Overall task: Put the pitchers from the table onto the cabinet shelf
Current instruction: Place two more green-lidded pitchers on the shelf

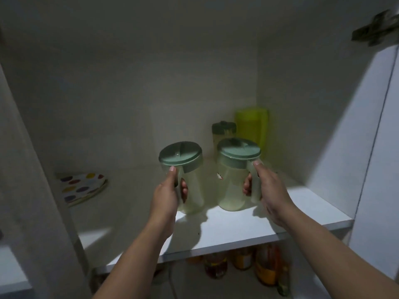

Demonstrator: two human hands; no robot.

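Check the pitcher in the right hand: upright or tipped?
Upright. The right-hand pitcher has its green lid on top and its base on the shelf, while the right hand grips its handle.

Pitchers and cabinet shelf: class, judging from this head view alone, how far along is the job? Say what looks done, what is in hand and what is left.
Done: a smaller lidded pitcher already stands at the back of the shelf, beside a green container. In hand: the left hand and right hand each grip a green-lidded pitcher, the left pitcher and the right pitcher, at the shelf. Left: let go of both; the table is out of view.
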